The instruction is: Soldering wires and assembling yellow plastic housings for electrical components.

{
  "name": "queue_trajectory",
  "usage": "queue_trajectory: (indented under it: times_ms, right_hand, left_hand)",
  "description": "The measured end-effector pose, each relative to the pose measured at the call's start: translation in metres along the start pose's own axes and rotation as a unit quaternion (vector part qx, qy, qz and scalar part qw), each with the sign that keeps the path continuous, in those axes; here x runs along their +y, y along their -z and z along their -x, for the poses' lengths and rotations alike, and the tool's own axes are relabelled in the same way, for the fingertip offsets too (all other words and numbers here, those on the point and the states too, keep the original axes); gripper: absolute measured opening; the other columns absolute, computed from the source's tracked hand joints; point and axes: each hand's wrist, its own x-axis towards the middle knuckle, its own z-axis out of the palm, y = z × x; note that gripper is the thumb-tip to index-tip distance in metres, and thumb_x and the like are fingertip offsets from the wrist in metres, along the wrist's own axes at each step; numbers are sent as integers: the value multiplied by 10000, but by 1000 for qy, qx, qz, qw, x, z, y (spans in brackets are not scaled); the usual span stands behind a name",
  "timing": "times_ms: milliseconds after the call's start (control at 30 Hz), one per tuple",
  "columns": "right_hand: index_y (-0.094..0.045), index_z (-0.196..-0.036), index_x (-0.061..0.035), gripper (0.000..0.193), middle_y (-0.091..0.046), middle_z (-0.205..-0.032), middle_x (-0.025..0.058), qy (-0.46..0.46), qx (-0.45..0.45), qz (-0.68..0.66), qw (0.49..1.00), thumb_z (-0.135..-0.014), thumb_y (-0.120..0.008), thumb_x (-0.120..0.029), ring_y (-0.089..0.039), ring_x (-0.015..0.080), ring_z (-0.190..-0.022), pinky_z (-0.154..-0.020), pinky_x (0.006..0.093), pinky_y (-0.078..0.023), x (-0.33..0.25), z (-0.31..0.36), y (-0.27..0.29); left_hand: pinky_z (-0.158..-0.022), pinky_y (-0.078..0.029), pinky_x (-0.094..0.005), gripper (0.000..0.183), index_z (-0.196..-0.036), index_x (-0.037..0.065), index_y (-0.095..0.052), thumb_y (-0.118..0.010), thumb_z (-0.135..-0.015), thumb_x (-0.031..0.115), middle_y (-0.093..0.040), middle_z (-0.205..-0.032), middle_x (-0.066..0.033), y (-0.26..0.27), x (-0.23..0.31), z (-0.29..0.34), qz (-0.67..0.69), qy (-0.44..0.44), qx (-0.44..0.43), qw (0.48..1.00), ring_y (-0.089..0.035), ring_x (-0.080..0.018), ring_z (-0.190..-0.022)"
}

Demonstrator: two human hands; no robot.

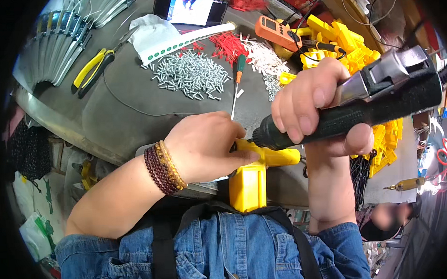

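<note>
My right hand (310,99) is wrapped around a black power screwdriver (380,109) with a silver metal lever along its top. The driver's nose points left and down at the upper end of a yellow plastic housing (248,185). My left hand (204,142) is closed on that housing, thumb lying across it, fingertips beside the driver's nose. The housing stands upright against my front, with a rounded yellow arm sticking out to the right. The driver's bit and whatever it meets are hidden by my left fingers.
Beyond my hands lie a heap of screws (189,74), a green-and-orange screwdriver (239,72), white sleeves (267,59), red wires (228,47) and an orange meter (277,33). Yellow-handled pliers (90,70) lie left, a phone (190,10) at the back. Yellow parts (383,143) pile up on the right.
</note>
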Motion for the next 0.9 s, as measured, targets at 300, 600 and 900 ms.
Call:
queue_trajectory:
  times_ms: [300, 600, 900]
  right_hand:
    - [-554, -1029, -85, 685, -622, -741, 16, 48, -139, -98, 984, -667, -831, -597, -588, 158, -568, -562, 300, -461, 21, -12, 16]
    - [-522, -949, -102, 534, -595, -745, -11, 107, -8, -40, 993, -757, -804, -512, -576, 126, -597, -613, 308, -484, -4, 16, 25]
    - [-570, -1197, -170, 427, -593, -1202, 6, 101, 267, -167, 944, -823, -751, -270, -536, 151, -1086, -1073, 492, -339, -33, 157, 58]
  left_hand:
    - [-707, -474, -426, 378, -948, 68, -698, -676, -841, 430, -584, -816, -127, -1, -5, -3, -2, -19, -6, 1000, -598, -320, -792]
    - [-695, -499, -427, 406, -1069, 25, -668, -686, -796, 325, -578, -866, -140, -9, -16, 15, 3, -134, 51, 990, -601, -352, -800]
    - [-846, -482, -395, 600, -1082, 21, -604, -782, -534, 189, -592, -993, -144, -2, -15, 13, -1, -192, 16, 981, -582, -345, -954]
